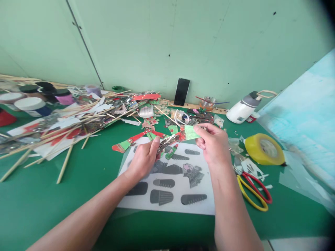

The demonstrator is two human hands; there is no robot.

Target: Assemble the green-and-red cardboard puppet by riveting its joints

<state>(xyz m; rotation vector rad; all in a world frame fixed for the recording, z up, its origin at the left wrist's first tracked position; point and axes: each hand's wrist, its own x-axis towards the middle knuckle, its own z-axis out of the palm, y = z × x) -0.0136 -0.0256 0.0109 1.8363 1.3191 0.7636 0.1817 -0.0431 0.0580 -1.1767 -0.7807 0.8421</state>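
My left hand point(143, 157) is closed, thumb on top, around a narrow dark-and-silver patterned piece point(167, 141) whose exact kind I cannot make out. My right hand point(213, 143) pinches a green paper cut-out point(190, 132) with a red end. That red end meets the tip of the patterned piece; whether they are joined does not show. Beyond my left hand lie red and green jointed puppet limbs point(131, 141) with metal fasteners. Beneath both hands is a white sheet printed with grey shapes point(167, 207), and a small green-and-red cut-out point(172, 151) is over it.
Scissors point(255, 191) and a yellow tape roll point(264, 149) lie at right among clear scraps. A white bottle point(239, 109) and upright phone point(182, 91) stand at the back. Wooden sticks point(65, 164), cut-outs and paint jars point(32, 104) crowd the left.
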